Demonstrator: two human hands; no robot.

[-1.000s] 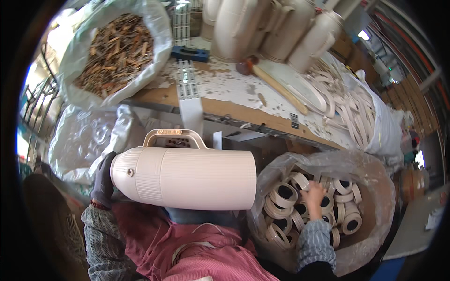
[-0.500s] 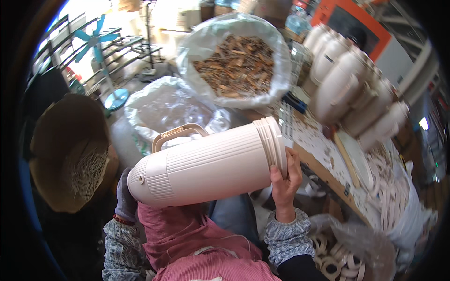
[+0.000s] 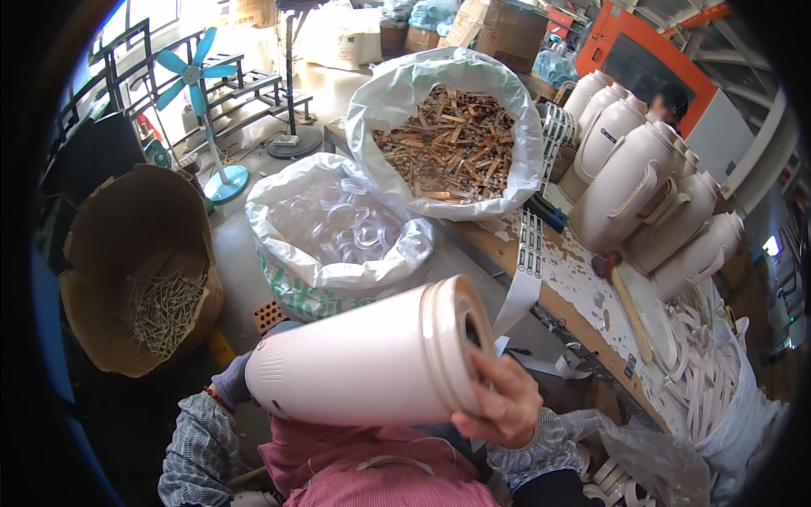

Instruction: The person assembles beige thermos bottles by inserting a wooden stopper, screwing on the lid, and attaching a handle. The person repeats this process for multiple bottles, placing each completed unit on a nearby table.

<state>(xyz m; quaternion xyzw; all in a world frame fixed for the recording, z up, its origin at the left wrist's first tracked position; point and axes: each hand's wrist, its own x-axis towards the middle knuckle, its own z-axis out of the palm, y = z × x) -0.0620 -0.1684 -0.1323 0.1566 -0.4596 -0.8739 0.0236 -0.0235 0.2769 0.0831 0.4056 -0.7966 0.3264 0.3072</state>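
A cream-coloured thermos jug shell (image 3: 355, 367) lies nearly level across my lap, its open, ringed mouth to the right. My left hand (image 3: 233, 382), in a grey glove, grips the narrower end at the left; most of its fingers are hidden. My bare right hand (image 3: 505, 400) holds the wide rim, with fingers at the mouth's edge and the thumb below. The handle seen earlier is turned out of sight.
Beyond the shell stand a sack of clear plastic rings (image 3: 355, 270) and a sack of brown strips (image 3: 359, 122). At right, a workbench (image 3: 562, 291) bears several thermos jugs (image 3: 612, 186) and a hammer (image 3: 629, 317). A cardboard box (image 3: 93, 279) stands left; a person is behind the jugs.
The shell has rolled about its length, so its handle no longer shows, and its mouth has swung toward me and down. My right hand has come down with the rim.
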